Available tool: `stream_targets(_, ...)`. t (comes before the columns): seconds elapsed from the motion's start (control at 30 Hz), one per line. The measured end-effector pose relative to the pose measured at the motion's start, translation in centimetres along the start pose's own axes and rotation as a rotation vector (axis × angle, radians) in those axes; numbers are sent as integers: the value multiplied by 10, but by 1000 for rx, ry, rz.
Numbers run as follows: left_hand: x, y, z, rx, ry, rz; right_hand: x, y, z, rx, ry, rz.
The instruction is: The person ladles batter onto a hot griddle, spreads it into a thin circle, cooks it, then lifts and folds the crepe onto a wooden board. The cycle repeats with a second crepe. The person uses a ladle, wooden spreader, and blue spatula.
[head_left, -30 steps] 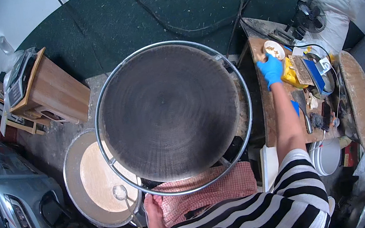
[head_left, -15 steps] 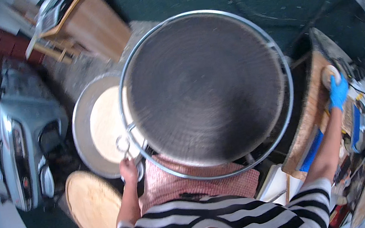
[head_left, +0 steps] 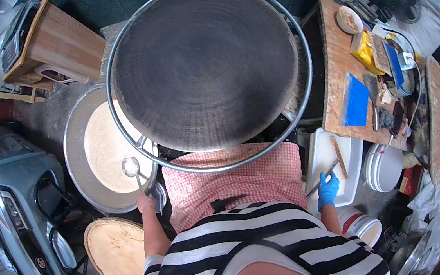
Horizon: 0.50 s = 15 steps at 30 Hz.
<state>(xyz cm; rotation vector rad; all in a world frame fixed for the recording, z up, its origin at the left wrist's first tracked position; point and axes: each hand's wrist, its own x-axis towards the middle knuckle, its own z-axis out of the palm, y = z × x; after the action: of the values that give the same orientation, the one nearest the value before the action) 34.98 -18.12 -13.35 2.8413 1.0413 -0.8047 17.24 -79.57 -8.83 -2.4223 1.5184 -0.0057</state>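
My bare left hand (head_left: 146,203) is closed round the handle of a metal ladle (head_left: 130,166). The ladle's round bowl is over the pale batter (head_left: 101,147) in a wide metal basin (head_left: 81,178). My right hand (head_left: 328,191), in a blue glove, grips a long thin grey tool (head_left: 330,168) whose exact kind I cannot make out. That tool slants across a white tray (head_left: 355,160), where a narrow wooden stick (head_left: 338,155) lies apart from the hand. Ahead of me is a large round dark griddle (head_left: 203,66) inside a metal ring (head_left: 309,61).
A wooden board (head_left: 331,47) at the right bears a small bowl (head_left: 349,19), a blue scraper (head_left: 355,99) and a yellow pack (head_left: 365,53). White buckets (head_left: 384,167) stand beyond the tray. At the left are a round wooden lid (head_left: 112,247) and a grey vehicle (head_left: 25,206).
My right hand has left the small bowl on the board, come down to the white tray and taken hold of the thin tool. My left hand still holds the ladle over the basin.
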Motion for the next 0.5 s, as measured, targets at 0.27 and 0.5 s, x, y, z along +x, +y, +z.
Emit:
stream_targets(0.27,40,-25,25,-2123,-1018,-398,65,74,53,233,-282,475)
stream_targets(0.5,11,-8,30,-1614,-517,-264,46,74,67,810,-557,555)
